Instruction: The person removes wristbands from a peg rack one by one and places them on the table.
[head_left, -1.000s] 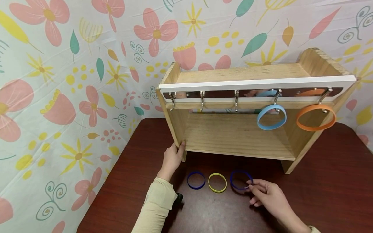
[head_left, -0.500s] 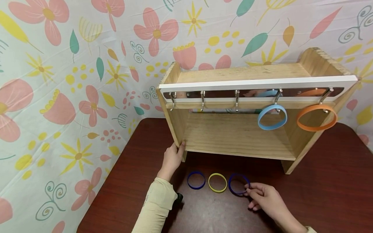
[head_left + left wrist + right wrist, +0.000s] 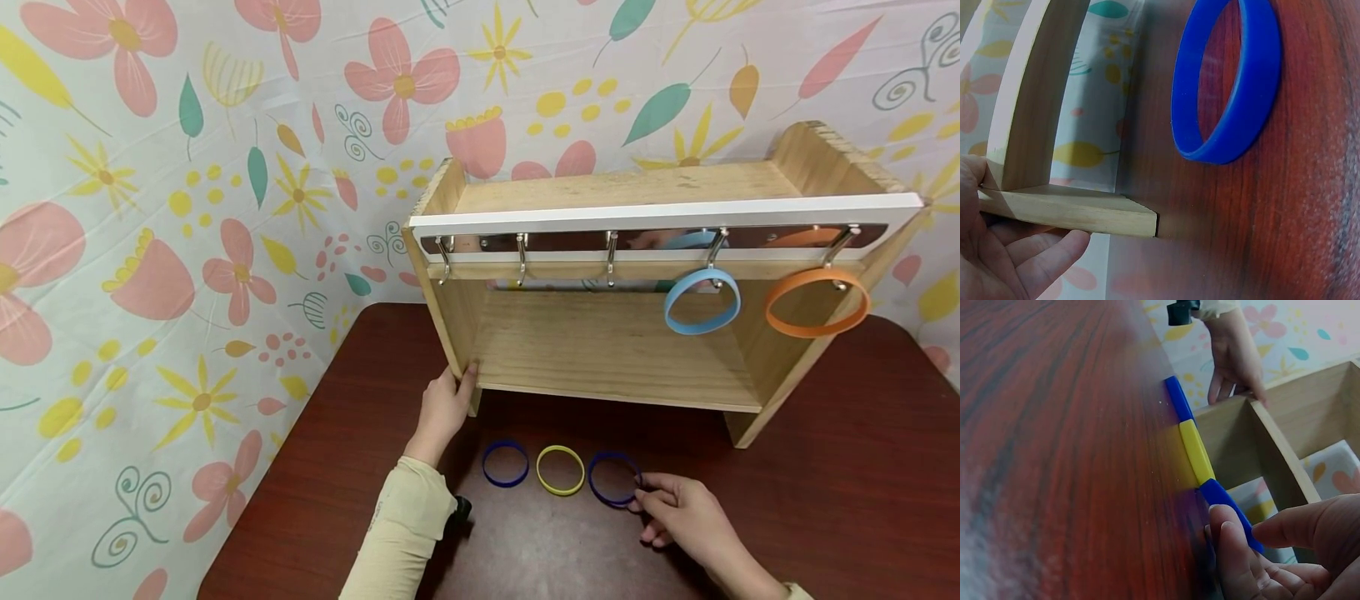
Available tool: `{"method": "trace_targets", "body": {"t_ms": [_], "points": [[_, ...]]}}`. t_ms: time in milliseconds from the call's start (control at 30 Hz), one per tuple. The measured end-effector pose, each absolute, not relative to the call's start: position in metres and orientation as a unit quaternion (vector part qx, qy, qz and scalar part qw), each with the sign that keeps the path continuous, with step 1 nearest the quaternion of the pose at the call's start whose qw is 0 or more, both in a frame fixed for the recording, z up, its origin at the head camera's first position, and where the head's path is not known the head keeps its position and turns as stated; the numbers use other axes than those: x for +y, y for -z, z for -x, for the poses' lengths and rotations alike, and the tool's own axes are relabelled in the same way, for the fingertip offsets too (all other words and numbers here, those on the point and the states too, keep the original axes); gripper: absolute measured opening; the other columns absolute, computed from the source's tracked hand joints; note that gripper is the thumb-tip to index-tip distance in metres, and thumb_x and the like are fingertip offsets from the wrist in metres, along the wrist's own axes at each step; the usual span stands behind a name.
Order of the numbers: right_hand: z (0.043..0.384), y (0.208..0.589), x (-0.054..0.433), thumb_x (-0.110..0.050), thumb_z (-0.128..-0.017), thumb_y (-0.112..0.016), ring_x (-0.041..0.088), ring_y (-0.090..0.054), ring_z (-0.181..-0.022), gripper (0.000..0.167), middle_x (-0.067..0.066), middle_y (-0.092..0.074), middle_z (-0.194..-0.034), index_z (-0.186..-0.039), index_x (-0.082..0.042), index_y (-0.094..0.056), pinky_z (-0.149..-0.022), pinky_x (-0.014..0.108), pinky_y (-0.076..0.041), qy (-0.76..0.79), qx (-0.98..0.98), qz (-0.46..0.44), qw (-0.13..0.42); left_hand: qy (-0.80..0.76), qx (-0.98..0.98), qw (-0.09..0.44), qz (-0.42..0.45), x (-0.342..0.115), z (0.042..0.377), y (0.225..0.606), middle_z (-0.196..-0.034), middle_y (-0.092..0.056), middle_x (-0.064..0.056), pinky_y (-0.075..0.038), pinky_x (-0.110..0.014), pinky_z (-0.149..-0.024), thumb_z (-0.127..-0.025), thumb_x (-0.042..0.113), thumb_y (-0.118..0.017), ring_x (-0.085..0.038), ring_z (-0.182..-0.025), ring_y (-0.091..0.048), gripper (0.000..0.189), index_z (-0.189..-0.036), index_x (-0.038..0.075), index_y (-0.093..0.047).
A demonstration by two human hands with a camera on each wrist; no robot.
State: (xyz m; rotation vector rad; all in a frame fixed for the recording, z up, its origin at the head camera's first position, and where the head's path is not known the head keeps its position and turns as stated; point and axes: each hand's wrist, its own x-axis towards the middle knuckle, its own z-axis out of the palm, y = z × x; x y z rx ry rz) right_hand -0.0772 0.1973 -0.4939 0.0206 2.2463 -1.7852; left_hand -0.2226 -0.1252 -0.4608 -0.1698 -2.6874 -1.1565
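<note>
On the table, my right hand (image 3: 690, 517) pinches the right edge of a dark blue silicone wristband (image 3: 611, 502) between thumb and fingers. In the right wrist view that wristband (image 3: 1229, 503) stands at the near end of a row, its lower edge by the tabletop. To its left are a yellow wristband (image 3: 561, 492) and a second blue wristband (image 3: 506, 483). My left hand (image 3: 442, 412) grips the lower left side panel of a wooden shelf (image 3: 615, 342), thumb on the inner side; the left wrist view shows fingers (image 3: 1054, 262) under the panel's edge.
A white rail (image 3: 525, 220) with several metal hooks runs along the shelf's upper front. From the two rightmost hooks hang a light blue wristband (image 3: 701, 330) and an orange wristband (image 3: 813, 332). Behind the dark red table (image 3: 330, 467) is a flowered cloth (image 3: 300, 108).
My right hand has brought the pinched blue wristband slightly left and toward me, closer to the yellow one. My left hand stays on the shelf.
</note>
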Motion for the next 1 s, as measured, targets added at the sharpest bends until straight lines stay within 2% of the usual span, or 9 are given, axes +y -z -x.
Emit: {"method": "trace_targets", "body": {"t_ms": [267, 700, 1000], "points": [[0.075, 0.489, 0.197, -0.006, -0.095, -0.06, 0.023, -0.066, -0.059, 0.048, 0.015, -0.072, -0.091, -0.13, 0.023, -0.043, -0.054, 0.032, -0.054, 0.586, 0.8, -0.02, 0.125, 0.397, -0.91, 0.103, 0.06, -0.126, 0.223, 0.46, -0.082, -0.069, -0.011, -0.049, -0.032, -0.054, -0.103, 0.042, -0.046, -0.017, -0.062, -0.061, 0.042, -0.116, 0.006, -0.063], [0.071, 0.478, 0.201, -0.01, -0.095, -0.063, 0.018, -0.065, -0.058, 0.038, 0.008, -0.072, -0.089, -0.127, 0.01, -0.056, -0.053, 0.03, -0.053, 0.52, 0.848, -0.035, 0.095, 0.396, -0.91, 0.107, 0.06, -0.126, 0.222, 0.46, -0.082, -0.069, -0.011, -0.049, -0.033, -0.055, -0.103, 0.042, -0.046, -0.018, -0.062, -0.061, 0.041, -0.115, 0.007, -0.064], [0.076, 0.468, 0.206, -0.007, -0.096, -0.061, 0.018, -0.067, -0.065, 0.04, 0.018, -0.07, -0.106, -0.133, 0.005, -0.052, -0.056, 0.03, -0.054, 0.526, 0.848, -0.031, 0.053, 0.396, -0.91, 0.107, 0.059, -0.125, 0.221, 0.459, -0.083, -0.069, -0.011, -0.05, -0.033, -0.055, -0.103, 0.042, -0.046, -0.018, -0.064, -0.062, 0.041, -0.114, 0.006, -0.063]]}}
